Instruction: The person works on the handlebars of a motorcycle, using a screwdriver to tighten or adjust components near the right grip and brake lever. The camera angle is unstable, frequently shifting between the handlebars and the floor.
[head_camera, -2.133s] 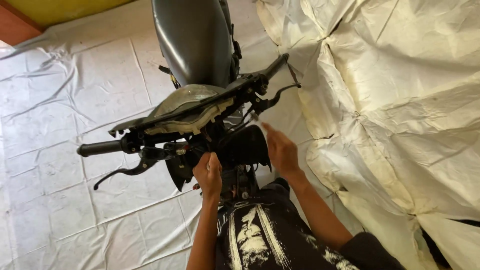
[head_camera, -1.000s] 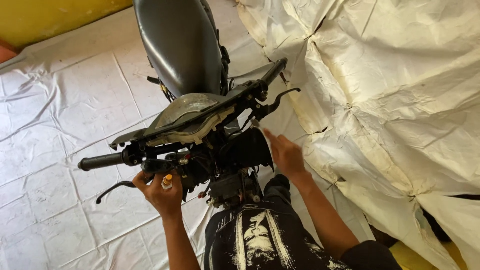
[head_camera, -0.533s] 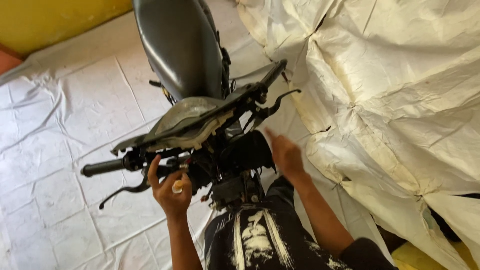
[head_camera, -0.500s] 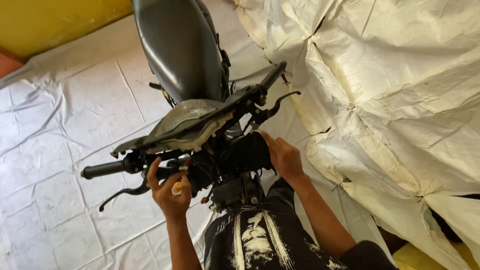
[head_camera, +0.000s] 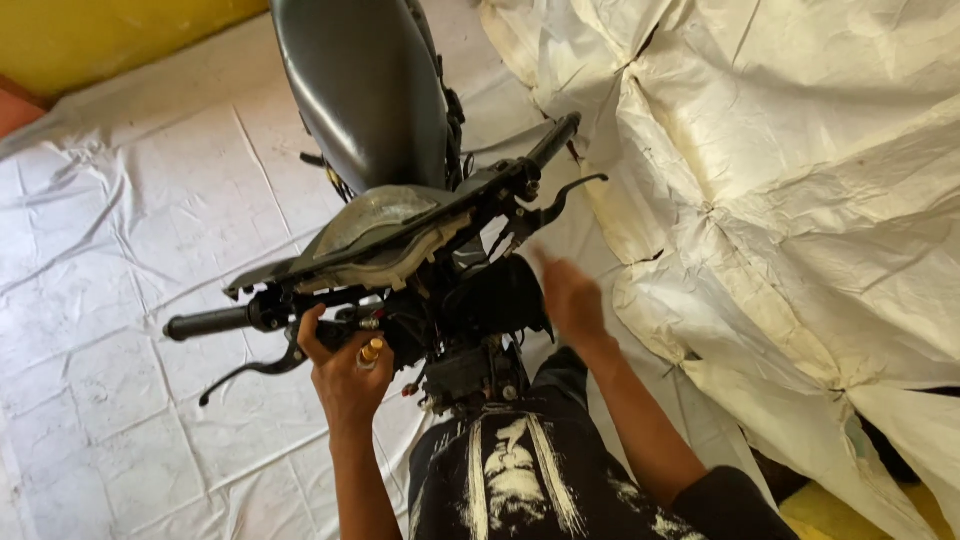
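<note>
Left hand pinched a small brass-tipped tool under the motorcycle handlebar — right hand, blurred, fingers loosely spread beside the headlight housing.

White sheeting on the floor, crumpled cream covers to the right.

A white woven ground sheet lies flat over the floor, marked with a grid of fold creases and a few long wrinkles. It runs up to a yellow wall along the top left. A reddish-brown patch of floor shows at the left edge, just beside the sheet's border. To the right, a cream sheet, heavily crumpled and stained yellowish along its folds, is draped over something bulky. A dark gap opens under its lower edge, and a yellow surface shows in the bottom right corner.
</note>
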